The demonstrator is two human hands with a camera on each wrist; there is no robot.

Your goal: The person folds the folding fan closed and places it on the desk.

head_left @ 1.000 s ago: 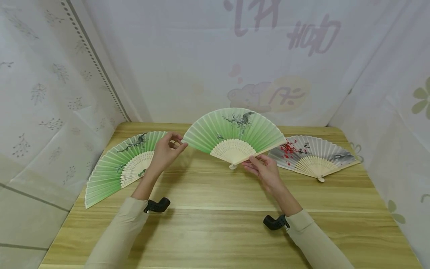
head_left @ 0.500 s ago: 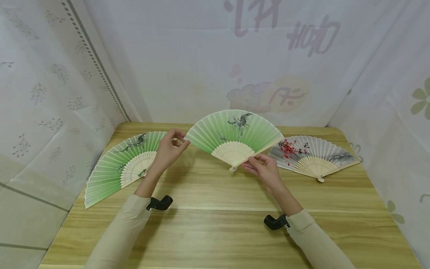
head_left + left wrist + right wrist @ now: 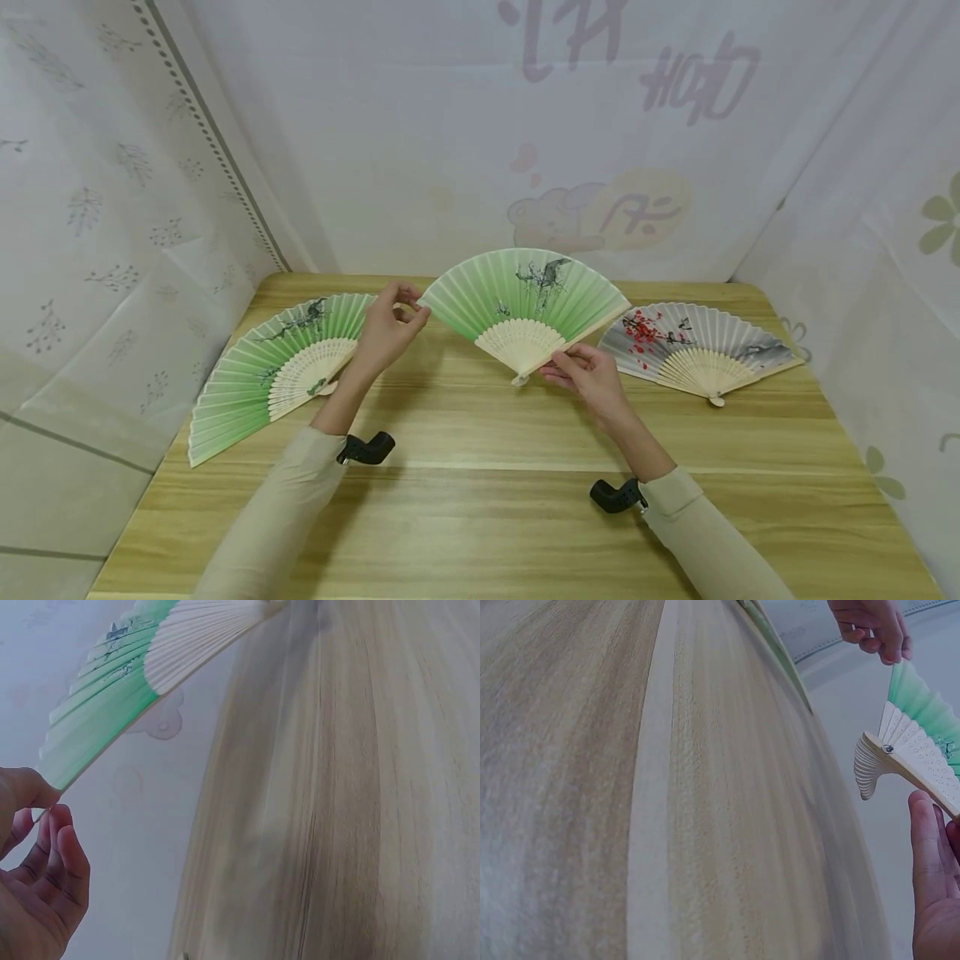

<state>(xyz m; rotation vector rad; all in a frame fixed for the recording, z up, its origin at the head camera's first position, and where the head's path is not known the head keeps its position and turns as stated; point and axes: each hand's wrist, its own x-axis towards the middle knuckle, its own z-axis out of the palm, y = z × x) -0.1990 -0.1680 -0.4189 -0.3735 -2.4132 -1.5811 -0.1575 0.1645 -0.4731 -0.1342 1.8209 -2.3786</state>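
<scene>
A spread green folding fan (image 3: 522, 300) with a dark branch design is held up over the table, pale ribs downward. My left hand (image 3: 392, 327) pinches its left corner between thumb and fingertips, as the left wrist view shows at the leaf's tip (image 3: 90, 742). Near the pivot, my right hand (image 3: 592, 379) grips the right outer rib, thumb in front. Seen from the right wrist, the fan's rib ends (image 3: 868, 765) flare out below the pivot, beside the right fingers (image 3: 928, 847).
Another open green fan (image 3: 247, 392) lies at the table's left, partly behind the left forearm. A grey-white fan (image 3: 705, 350) with red blossoms lies open at the right. Printed curtains (image 3: 390, 125) enclose the wooden table (image 3: 480, 533) at the back and sides.
My left hand has moved a little to the right with the fan's corner, so the fan's spread is slightly narrower and sits slightly lower. The right hand has hardly moved.
</scene>
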